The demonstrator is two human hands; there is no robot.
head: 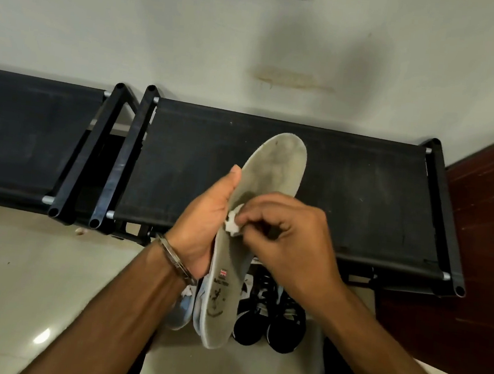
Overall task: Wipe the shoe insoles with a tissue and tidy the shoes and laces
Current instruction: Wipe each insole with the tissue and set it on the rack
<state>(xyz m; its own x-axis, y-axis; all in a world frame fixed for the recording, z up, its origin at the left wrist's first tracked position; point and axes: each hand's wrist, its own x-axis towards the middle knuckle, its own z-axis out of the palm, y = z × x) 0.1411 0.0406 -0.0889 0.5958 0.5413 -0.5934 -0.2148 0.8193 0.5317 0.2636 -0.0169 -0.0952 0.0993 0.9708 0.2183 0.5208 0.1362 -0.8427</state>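
Two hands are busy in our one view, the head camera looking down. Our left hand (205, 222) holds the insole (254, 218) from behind, with the thumb up along its edge and the other fingers hidden at the back. Our right hand (292, 237) has its fingers curled tight, pinching a small white tissue (233, 222) and pressing it on the middle of the insole. The insole stands up tall in the air, toe end up, in front of the black shoe rack (271, 174). It looks grey and dirty near the top.

Down on the floor we see a pale shoe (181, 311) just under the insole and two black shoes (268, 320) beside it. We cannot see the laces well.

We think we are in the wiping step. Next we should rub the tissue up toward the dirty toe part, while the left hand keeps the bendy insole steady. The tissue is tiny, so we must hold it firmly.
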